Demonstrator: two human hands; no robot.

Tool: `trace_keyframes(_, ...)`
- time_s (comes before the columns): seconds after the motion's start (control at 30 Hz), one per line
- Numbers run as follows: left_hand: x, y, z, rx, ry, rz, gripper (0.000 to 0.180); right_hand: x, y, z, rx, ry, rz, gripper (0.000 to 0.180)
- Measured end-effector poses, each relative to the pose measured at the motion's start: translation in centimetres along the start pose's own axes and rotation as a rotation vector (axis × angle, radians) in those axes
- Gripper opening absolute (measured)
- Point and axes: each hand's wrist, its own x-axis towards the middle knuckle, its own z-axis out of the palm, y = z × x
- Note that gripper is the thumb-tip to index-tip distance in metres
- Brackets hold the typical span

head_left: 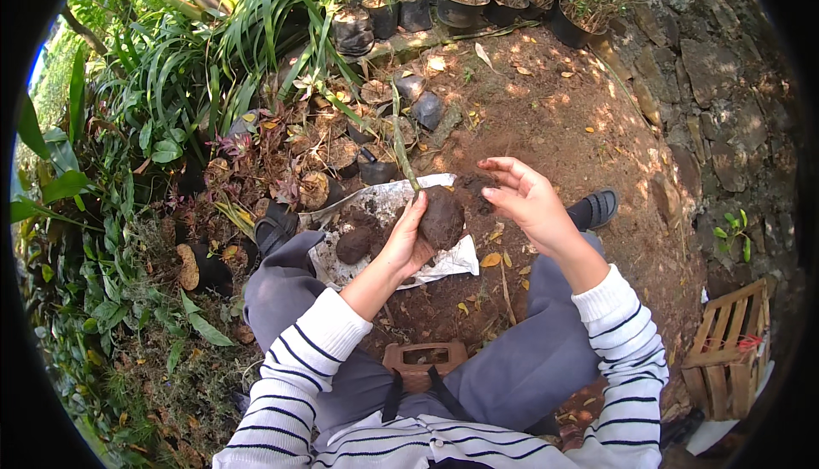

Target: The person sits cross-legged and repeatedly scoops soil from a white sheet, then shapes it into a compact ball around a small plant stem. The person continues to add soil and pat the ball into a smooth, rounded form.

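Observation:
My left hand [408, 243] is closed around a plant's dark, round root ball [444, 220]. From the ball rises a long, narrow green stem or leaf [401, 141], leaning up and slightly left. Just right of it, my right hand [531, 206] is raised with fingers spread and bent, its fingertips soiled. A dark, crumbly patch of soil [475, 189] shows at those fingertips; whether it lies on the ground or hangs there I cannot tell. Under my left hand a white sack [456, 260] is spread out. Another brown soil ball [352, 246] rests on it, with loose soil around.
Potted plants [461, 4] in black bags line the far edge. Several small pots [375, 162] crowd the ground ahead left, beside dense greenery [128, 196]. A stone wall [725, 68] runs along the right, with a wooden crate [727, 350] near it. Dry leaves dot the soil.

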Motion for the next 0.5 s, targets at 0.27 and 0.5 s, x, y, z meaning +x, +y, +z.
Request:
trace_keyframes(0.27,1.2,-1.6,-0.9,-0.084,0.011,-0.022,0.044,0.5,2.4,1.4,-0.213,-0.056,-0.125,0.024)
trace_keyframes(0.5,0.4,0.9,2.8,-0.073,-0.049,-0.07,0.062,0.1,1.2,0.7,-0.733,0.063,-0.407,0.027)
